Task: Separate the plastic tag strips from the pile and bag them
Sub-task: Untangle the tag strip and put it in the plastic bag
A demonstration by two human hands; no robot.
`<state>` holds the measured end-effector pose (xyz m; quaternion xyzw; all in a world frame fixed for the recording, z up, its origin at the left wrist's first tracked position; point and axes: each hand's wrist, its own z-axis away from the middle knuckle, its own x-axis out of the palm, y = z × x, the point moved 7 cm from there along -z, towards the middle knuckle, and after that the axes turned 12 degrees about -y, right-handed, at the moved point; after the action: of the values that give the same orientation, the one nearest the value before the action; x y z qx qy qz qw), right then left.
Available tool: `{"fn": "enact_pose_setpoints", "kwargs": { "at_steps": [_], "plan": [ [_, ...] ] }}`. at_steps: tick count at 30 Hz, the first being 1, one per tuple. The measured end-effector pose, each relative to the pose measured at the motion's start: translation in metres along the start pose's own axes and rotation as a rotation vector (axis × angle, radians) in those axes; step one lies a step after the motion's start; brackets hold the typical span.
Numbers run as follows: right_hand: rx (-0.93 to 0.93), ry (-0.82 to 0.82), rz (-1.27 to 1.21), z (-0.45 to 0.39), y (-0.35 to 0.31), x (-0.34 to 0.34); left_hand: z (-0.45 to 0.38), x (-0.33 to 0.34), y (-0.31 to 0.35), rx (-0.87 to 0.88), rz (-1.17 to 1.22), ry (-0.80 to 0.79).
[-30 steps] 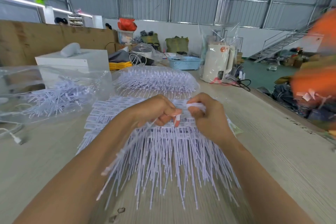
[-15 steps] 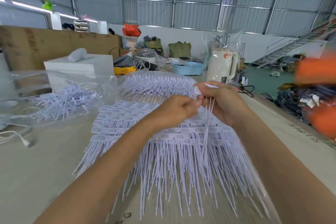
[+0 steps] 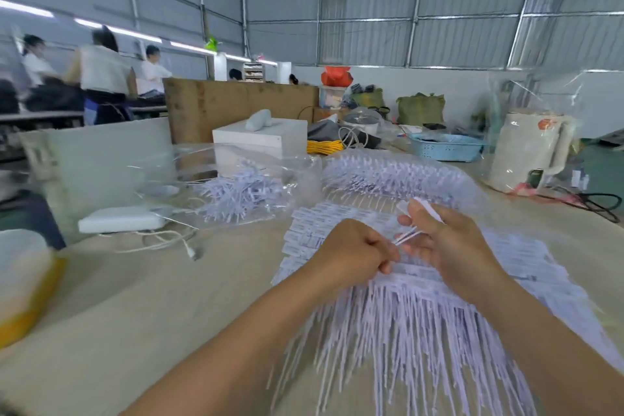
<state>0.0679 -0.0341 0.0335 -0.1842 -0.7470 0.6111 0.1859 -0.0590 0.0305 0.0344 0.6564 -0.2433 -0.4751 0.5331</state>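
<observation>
Both hands work above the broad pile of pale lilac plastic tag strips, which lies fanned on the light wooden desk with its label ends away from the person and its thin tails toward them. The left hand is curled into a loose fist, its fingers apparently pinching the tail ends of a few white strips; blur makes the exact grip hard to read. The right hand holds the other end of those strips, thumb and fingers closed around their flat label heads, raised just above the pile. Farther back, a clear plastic bag holds loose strips, and beside it, behind the pile, a second clear bag holds a tidy row of them.
</observation>
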Motion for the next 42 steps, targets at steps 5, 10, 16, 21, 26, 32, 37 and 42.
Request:
{"fn": "enact_pose_setpoints", "kwargs": {
  "at_steps": [5, 10, 16, 21, 26, 32, 37, 42],
  "plan": [
    [-0.005, -0.266, -0.154, -0.029, 0.004, 0.087, 0.028, -0.060, -0.025, -0.031, -0.009, 0.169],
    [0.074, -0.338, -0.208, -0.058, 0.014, 0.162, 0.045, -0.125, -0.050, -0.096, 0.081, 0.353],
    [0.191, -0.390, -0.084, -0.071, 0.033, 0.194, 0.032, -0.208, -0.084, -0.258, -0.099, 0.560],
    [0.102, -0.497, 0.338, -0.067, 0.035, 0.181, -0.018, -0.259, -0.085, -0.347, -0.404, 0.617],
    [0.045, -0.504, 0.491, -0.055, 0.036, 0.154, -0.064, -0.264, -0.105, -0.460, -0.619, 0.594],
    [0.022, -0.463, 0.509, -0.038, 0.039, 0.128, -0.085, -0.239, -0.119, -0.547, -0.953, 0.521],
    [0.018, -0.403, 0.463, -0.028, 0.039, 0.114, -0.088, -0.218, -0.117, -0.529, -1.084, 0.307],
    [-0.023, -0.298, 0.398, -0.022, 0.024, 0.086, -0.059, -0.200, -0.062, -0.567, -1.295, 0.343]
  ]
}}
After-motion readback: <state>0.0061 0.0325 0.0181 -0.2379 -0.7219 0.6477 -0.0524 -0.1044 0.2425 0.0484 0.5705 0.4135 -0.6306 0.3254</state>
